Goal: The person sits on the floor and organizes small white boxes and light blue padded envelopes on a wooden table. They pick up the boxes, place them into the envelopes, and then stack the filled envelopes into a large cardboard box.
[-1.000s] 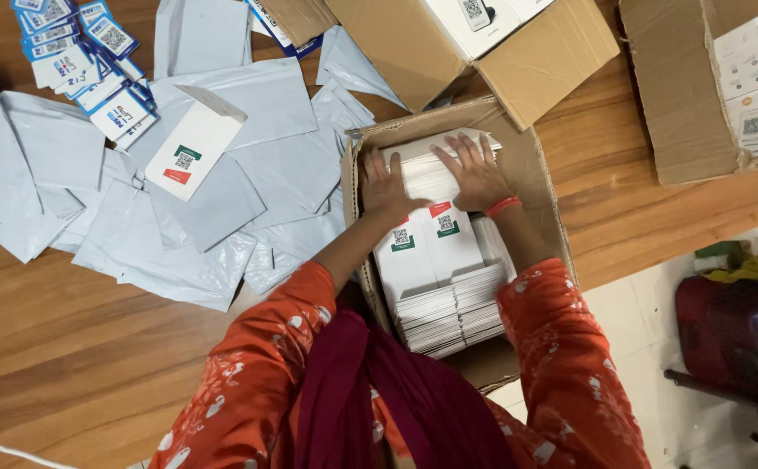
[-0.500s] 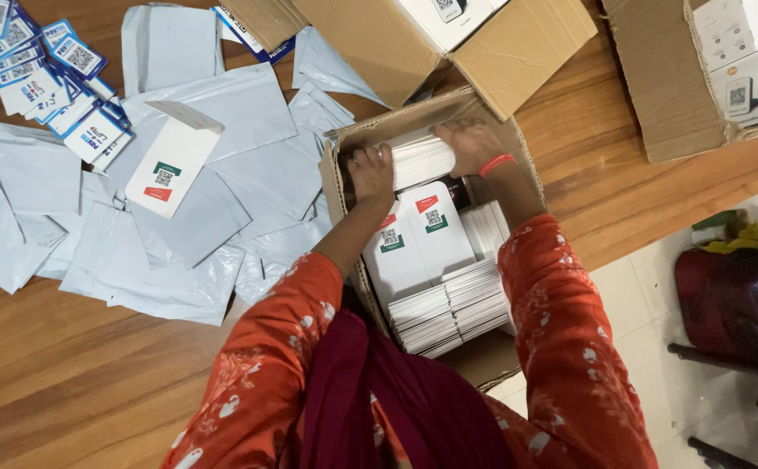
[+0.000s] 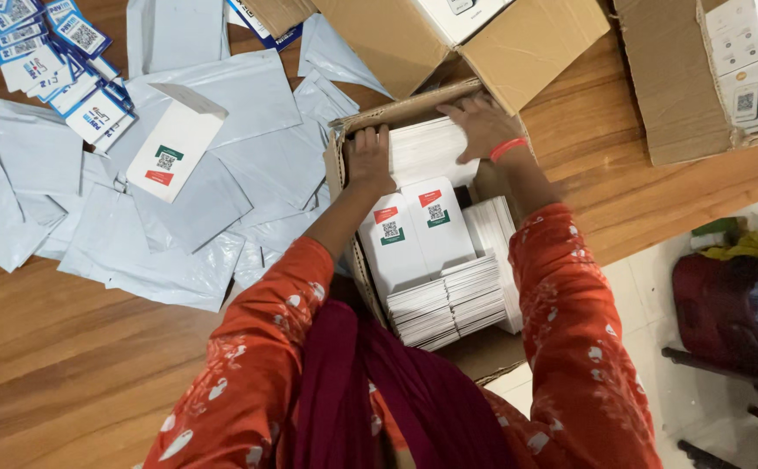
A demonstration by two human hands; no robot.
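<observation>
Both arms reaching forward into the open carton (image 3: 342, 178) at the table (image 3: 75, 347) edge, orange sleeves bent at the elbows. Left hand (image 3: 369, 161) palm down against the carton's left wall, fingers curled over the left end of a white stack (image 3: 427, 149) at the carton's far end. Right hand (image 3: 481, 124) with a red wristband, fingers spread and bent over the stack's far right corner, pressing on it; grip underneath hidden, so cannot tell whether pinched or merely pressed. Stack lying flat, long axis running left to right across the carton, edges facing up. Nearer in the carton, two white sleeves (image 3: 414, 230) lying face up, long axes pointing away, atop more edge-on stacks (image 3: 448, 304). Left of the carton, grey mailers (image 3: 223, 130) scattered, one white sleeve (image 3: 171, 148) on them, blue cards (image 3: 49, 61) beyond. Behind the carton, another open box (image 3: 448, 35).
</observation>
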